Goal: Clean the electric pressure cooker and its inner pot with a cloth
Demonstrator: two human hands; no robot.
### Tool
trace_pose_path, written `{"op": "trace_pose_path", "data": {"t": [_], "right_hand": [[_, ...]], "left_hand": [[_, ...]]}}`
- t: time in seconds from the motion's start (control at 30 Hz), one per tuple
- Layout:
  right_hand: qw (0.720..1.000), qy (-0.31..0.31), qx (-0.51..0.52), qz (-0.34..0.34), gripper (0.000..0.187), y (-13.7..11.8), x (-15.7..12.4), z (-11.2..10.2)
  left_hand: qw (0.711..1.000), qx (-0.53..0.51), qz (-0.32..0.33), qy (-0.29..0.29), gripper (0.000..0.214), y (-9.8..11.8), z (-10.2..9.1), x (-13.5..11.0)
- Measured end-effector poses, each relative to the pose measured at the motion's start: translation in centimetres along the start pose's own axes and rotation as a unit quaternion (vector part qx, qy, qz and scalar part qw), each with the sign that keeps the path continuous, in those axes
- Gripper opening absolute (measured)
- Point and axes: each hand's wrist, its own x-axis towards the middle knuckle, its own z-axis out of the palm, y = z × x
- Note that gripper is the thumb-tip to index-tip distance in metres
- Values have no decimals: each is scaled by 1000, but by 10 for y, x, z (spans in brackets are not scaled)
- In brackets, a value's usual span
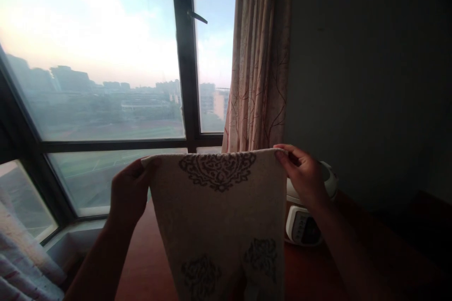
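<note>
A light cloth (219, 216) with dark ornamental medallions hangs stretched between my two hands; it looks like a towel. My left hand (130, 193) pinches its upper left corner, with the thumb on the near side. At the upper right corner, my right hand (303, 174) grips the cloth between thumb and fingers. The top edge runs nearly level between them, and the lower part drops out of the frame. The cloth hides part of the table behind it.
Behind my right hand a white rice cooker (307, 225) with a control panel stands on the reddish table (144, 254). A dark-framed window (187, 56) with a handle lies ahead. A patterned curtain (257, 56) hangs beside it, another curtain (24, 254) at lower left.
</note>
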Motion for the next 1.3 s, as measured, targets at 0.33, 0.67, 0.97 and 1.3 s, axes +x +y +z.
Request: {"op": "trace_pose_path", "data": {"t": [0.33, 0.67, 0.97, 1.3], "right_hand": [[960, 34, -210, -182, 37, -19, 24, -19], [920, 27, -324, -219, 32, -15, 27, -21], [959, -14, -258, -120, 26, -26, 33, -23], [982, -63, 123, 130, 31, -29, 62, -24]], "left_hand": [[934, 236, 259, 73, 43, 32, -3, 13], [911, 353, 198, 85, 48, 30, -7, 19], [987, 147, 30, -62, 65, 35, -16, 32], [968, -167, -100, -156, 58, 42, -9, 49]]}}
